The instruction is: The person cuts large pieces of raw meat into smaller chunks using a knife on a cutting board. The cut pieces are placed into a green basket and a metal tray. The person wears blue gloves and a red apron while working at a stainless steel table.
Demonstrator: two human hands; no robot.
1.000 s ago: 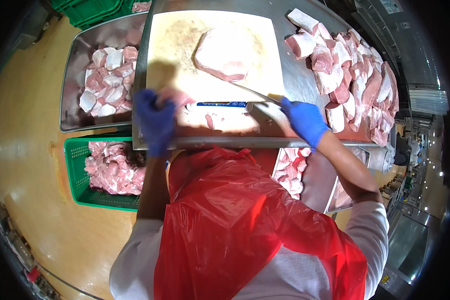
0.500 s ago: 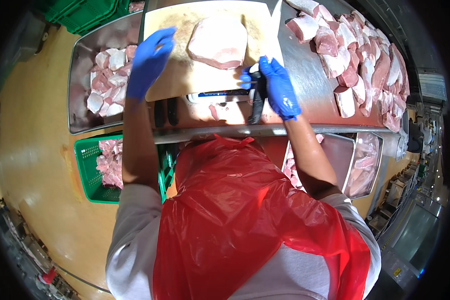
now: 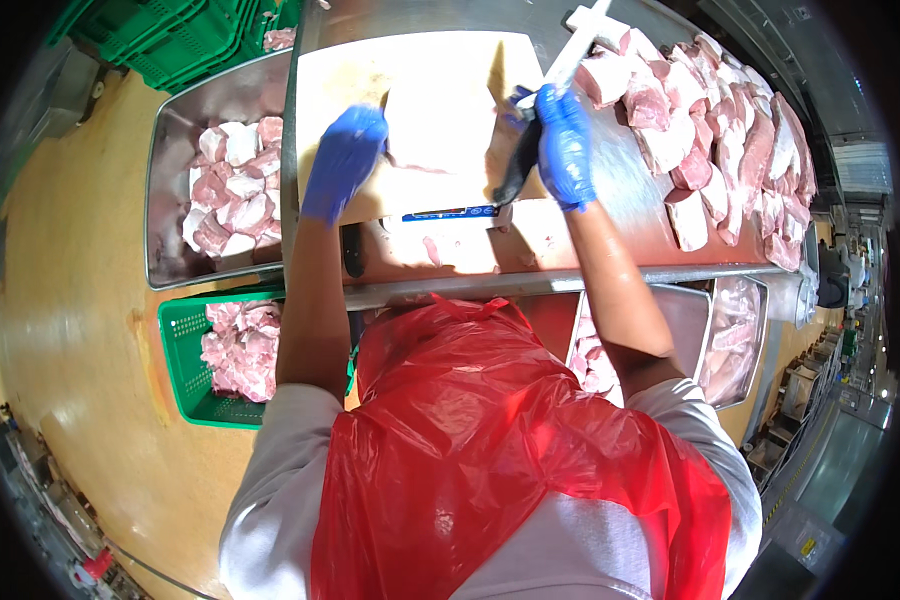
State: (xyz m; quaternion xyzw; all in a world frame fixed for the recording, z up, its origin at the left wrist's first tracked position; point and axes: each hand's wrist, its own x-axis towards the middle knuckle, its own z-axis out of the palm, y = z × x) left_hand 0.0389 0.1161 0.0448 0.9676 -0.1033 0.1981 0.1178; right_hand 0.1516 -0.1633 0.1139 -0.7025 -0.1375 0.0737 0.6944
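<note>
A thick slab of pale raw meat, washed out by bright light, lies on the cream cutting board. Blue-gloved, my left hand is at the slab's left side, fingers stretched toward it and holding nothing; whether they touch it I cannot tell. My right hand, also gloved in blue, is closed round the black handle of a knife. Its pale blade points up and away to the right, beyond the board's right edge, overlapping the nearest meat pieces in view.
Cut meat pieces are heaped on the steel table at right. On the left stand a steel tub of meat chunks and a green basket of trimmings. A blue-and-white device shows under the board's near edge.
My left hand has moved right, up to the slab. My right hand has raised the knife and tilted its blade to the right. The view has shifted slightly.
</note>
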